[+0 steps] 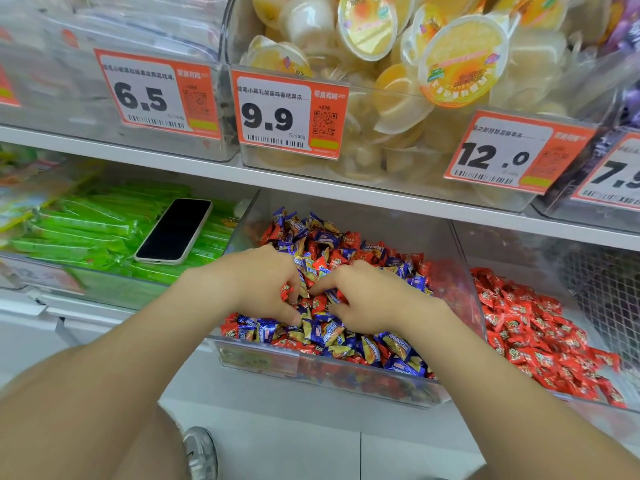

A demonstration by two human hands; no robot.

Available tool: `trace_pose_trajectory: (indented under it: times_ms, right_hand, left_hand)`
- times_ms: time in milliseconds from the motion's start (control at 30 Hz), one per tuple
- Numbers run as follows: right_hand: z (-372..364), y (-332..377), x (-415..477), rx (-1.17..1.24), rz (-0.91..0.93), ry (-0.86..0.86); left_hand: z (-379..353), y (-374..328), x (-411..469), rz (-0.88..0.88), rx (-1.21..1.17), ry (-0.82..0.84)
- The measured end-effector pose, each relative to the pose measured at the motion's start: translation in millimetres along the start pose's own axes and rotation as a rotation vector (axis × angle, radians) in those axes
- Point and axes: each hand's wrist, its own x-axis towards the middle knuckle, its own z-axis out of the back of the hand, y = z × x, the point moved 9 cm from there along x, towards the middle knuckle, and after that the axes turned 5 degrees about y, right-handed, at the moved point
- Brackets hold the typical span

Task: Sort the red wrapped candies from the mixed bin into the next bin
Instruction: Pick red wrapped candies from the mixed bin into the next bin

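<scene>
Over the clear plastic mixed bin (346,375), your left hand (266,285) and right hand (363,301) curl, catch unseen; blue-gold wrapped candies (318,332) could ride along with red wrapped candies (229,329).

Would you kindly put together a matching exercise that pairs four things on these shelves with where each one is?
Things:
1. smartphone
2. left hand
3. pile of only red wrapped candies
4. orange jelly cups

Places:
A. upper shelf, in the bin bearing the 9.9 price tag
B. lying on the green packets
C. in the mixed bin, among red and blue candies
D. in the bin just right of the mixed bin

Pairs: 1-B, 2-C, 3-D, 4-A
</scene>
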Motion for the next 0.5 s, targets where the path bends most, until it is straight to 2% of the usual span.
trace_pose_trajectory:
  times_ms: [100, 200, 400, 500]
  right_hand:
    - [-0.9, -1.2, 1.3, -0.009, 0.000, -0.046]
    - [8.8, -5.5, 1.3, 0.122, -0.001, -0.154]
    - [38.6, -27.0, -31.1, 0.479, -0.052, -0.274]
    - [35.5, -32.3, -47.7, 0.697, -0.062, -0.270]
  left_hand:
    - [-3.6, -3.5, 0.3, 0.005, 0.064, 0.046]
    - [3.3, -10.7, 0.6, -0.048, 0.014, 0.003]
    - [43.5, -26.1, -15.9, -0.153, -0.380, -0.306]
    - [52.2, -47.2, -27.1, -0.230, -0.461, -0.449]
